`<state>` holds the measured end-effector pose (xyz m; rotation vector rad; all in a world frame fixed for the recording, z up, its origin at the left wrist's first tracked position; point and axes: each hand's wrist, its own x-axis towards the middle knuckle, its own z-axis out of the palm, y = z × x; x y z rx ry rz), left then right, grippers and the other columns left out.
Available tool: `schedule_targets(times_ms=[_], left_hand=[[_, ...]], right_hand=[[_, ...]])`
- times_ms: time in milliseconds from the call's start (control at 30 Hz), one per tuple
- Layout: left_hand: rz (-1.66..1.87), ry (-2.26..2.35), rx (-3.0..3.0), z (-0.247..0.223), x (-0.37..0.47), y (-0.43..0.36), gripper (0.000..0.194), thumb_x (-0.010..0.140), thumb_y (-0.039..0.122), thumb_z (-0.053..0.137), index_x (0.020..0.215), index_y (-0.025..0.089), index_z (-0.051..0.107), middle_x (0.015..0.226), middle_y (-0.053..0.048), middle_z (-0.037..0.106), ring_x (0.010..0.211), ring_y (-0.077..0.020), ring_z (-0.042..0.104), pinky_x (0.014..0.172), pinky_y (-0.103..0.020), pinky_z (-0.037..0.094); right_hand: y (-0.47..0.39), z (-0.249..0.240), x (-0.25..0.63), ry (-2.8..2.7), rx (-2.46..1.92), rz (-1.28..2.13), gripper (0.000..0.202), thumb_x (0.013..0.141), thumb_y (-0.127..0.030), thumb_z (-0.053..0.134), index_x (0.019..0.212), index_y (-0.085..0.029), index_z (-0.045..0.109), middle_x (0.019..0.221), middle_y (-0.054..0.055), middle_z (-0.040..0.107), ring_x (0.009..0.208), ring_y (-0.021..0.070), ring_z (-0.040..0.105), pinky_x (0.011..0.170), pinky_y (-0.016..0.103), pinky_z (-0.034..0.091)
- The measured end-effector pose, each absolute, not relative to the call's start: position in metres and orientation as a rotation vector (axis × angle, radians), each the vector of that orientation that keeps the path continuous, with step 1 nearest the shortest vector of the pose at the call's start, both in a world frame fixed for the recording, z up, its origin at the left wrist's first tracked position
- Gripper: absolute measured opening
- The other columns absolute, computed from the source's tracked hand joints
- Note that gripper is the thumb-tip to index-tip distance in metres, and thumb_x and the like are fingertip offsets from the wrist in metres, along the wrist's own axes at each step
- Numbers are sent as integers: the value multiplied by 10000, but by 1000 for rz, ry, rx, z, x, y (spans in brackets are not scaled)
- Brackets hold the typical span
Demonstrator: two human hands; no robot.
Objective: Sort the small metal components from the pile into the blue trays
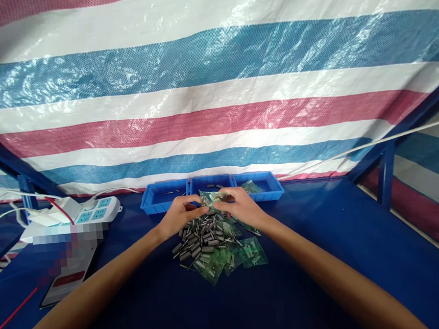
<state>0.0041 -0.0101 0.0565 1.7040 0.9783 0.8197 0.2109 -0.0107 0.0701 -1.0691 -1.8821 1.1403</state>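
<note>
Between my two hands, above a heap of small parts, is a small clear greenish plastic bag (208, 198) with small pieces inside. My left hand (181, 214) pinches its left side with thumb and fingers. On the other side, my right hand (240, 205) grips the bag too. Under them lies a pile of dark grey metal parts (201, 238), some cylindrical, some thin like pins. More greenish bags (253, 252) with small metal pieces lie at the pile's right and front edges.
Three blue bins (164, 196) stand in a row behind the pile; a few small items lie in them. A white power strip (100, 210) with plugs and a phone (70, 275) are on the left. Striped sheeting (210, 58) hangs behind the blue table (318, 243).
</note>
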Motion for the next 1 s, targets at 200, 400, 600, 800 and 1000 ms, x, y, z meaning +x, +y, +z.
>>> schedule_targets(times_ms=[200, 400, 600, 800, 1000], left_hand=[[790, 968, 1679, 58, 4, -12, 291, 791, 401, 653, 856, 122, 606, 524, 61, 369, 445, -36, 218, 422, -197, 149], [792, 980, 1695, 53, 3, -9, 319, 777, 415, 660, 891, 119, 629, 606, 26, 487, 465, -42, 292, 427, -184, 198], [771, 981, 1711, 56, 5, -10, 329, 799, 410, 631, 932, 109, 634, 610, 21, 484, 473, -45, 281, 429, -184, 201], [742, 989, 1692, 62, 6, -13, 340, 781, 406, 653, 947, 109, 637, 518, 57, 369, 448, -42, 221, 412, -189, 158], [733, 958, 1672, 62, 8, -15, 352, 773, 423, 658, 945, 116, 644, 528, 49, 417, 435, -40, 245, 404, -186, 183]], right_hand=[[-11, 72, 212, -1925, -1084, 1139, 217, 831, -338, 582, 698, -169, 552, 618, -1, 549, 508, 111, 508, 486, 234, 383], [-10, 69, 212, -1917, -1070, 1129, 217, 826, -347, 583, 711, -165, 557, 613, -5, 540, 528, 116, 512, 478, 224, 371], [-11, 70, 212, -1924, -1073, 1148, 214, 822, -328, 588, 692, -164, 544, 586, -10, 536, 498, 110, 500, 477, 225, 365], [-11, 70, 211, -1921, -1101, 1166, 220, 821, -338, 600, 703, -160, 549, 589, -8, 545, 489, 102, 495, 478, 222, 367], [-13, 73, 209, -1935, -1098, 1228, 153, 833, -295, 575, 773, -154, 578, 602, 5, 572, 529, 122, 540, 485, 223, 393]])
